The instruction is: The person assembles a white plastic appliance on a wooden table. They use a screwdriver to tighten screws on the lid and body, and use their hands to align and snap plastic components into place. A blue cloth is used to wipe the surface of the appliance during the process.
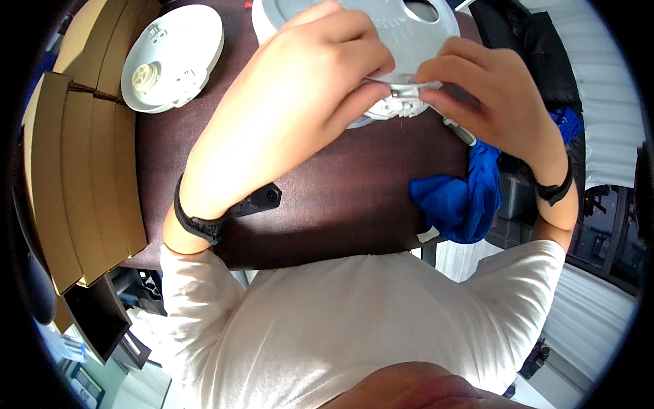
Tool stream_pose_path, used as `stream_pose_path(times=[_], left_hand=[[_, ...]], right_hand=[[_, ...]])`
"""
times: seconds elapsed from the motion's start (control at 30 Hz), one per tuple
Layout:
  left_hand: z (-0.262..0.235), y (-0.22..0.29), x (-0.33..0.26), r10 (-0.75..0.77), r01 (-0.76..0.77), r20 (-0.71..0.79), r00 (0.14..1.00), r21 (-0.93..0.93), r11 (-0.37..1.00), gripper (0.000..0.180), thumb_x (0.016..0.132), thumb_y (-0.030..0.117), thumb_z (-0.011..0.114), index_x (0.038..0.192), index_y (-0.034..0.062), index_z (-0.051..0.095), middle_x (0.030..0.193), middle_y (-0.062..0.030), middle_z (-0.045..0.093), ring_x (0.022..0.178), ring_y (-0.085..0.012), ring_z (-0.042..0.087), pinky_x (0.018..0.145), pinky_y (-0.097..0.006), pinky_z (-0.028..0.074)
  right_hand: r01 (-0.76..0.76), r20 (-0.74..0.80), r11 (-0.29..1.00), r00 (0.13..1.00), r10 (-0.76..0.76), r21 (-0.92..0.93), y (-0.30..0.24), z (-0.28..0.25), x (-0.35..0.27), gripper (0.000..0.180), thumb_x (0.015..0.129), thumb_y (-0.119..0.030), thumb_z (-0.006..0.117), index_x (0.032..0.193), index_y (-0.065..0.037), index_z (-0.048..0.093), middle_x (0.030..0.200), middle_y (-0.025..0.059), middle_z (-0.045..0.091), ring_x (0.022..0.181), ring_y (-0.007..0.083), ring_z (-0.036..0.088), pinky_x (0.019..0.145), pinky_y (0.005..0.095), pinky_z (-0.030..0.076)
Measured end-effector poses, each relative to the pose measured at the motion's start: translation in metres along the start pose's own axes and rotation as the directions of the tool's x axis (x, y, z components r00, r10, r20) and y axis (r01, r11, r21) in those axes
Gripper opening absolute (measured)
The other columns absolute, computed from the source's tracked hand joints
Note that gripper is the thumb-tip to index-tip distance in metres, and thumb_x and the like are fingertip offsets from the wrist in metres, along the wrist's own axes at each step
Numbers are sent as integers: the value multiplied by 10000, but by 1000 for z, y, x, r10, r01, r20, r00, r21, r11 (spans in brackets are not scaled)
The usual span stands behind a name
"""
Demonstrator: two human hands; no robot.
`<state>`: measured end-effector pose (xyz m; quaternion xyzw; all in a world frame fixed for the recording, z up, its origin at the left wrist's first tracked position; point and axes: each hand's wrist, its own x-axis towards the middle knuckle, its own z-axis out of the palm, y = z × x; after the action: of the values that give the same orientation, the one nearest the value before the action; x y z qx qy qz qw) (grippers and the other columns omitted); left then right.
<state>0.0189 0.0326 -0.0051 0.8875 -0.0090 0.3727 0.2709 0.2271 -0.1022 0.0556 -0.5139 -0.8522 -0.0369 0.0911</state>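
Observation:
Near the top middle, a small white plastic part (pixel 398 104) with a thin silvery strip along its upper edge is pinched between my two hands. My left hand (pixel 306 82) has thumb and fingers closed on its left end. At the other end, the fingers of my right hand (pixel 487 95) are closed on the strip. A slim grey-and-white handle (pixel 460 131) sticks out below my right fingers; whether that hand holds it, I cannot tell. Behind lies a large pale grey round plastic housing (pixel 402 51) with an oval opening, partly hidden by my left hand.
A round white shell (pixel 170 51) with a cream round fitting lies on the dark brown table (pixel 327 211) at left. Brown cardboard boxes (pixel 88 184) line the left edge. A black object (pixel 262 199) is beside my left wrist. A blue cloth (pixel 466 194) lies at right.

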Motion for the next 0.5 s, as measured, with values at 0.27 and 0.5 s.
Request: stream_pose_path(times=[0.27, 0.5], left_hand=[[-2, -9, 0, 3, -3, 4, 1000, -5, 1000, 221, 775, 89, 797, 969, 14, 724, 993, -85, 654, 897, -244, 648, 744, -336, 547], [-6, -4, 6, -70, 68, 72, 995, 28, 997, 242, 737, 89, 812, 952, 14, 730, 984, -79, 648, 890, -234, 648, 746, -329, 555]], right_hand=[[-139, -90, 975, 984, 156, 173, -9, 16, -22, 280, 848, -148, 764, 1106, -134, 657, 826, 65, 603, 612, 234, 616, 534, 333, 455], [-197, -11, 970, 980, 200, 140, -36, 14, -5, 396, 796, -207, 824, 1123, -51, 664, 747, 47, 607, 553, 158, 559, 492, 268, 399]])
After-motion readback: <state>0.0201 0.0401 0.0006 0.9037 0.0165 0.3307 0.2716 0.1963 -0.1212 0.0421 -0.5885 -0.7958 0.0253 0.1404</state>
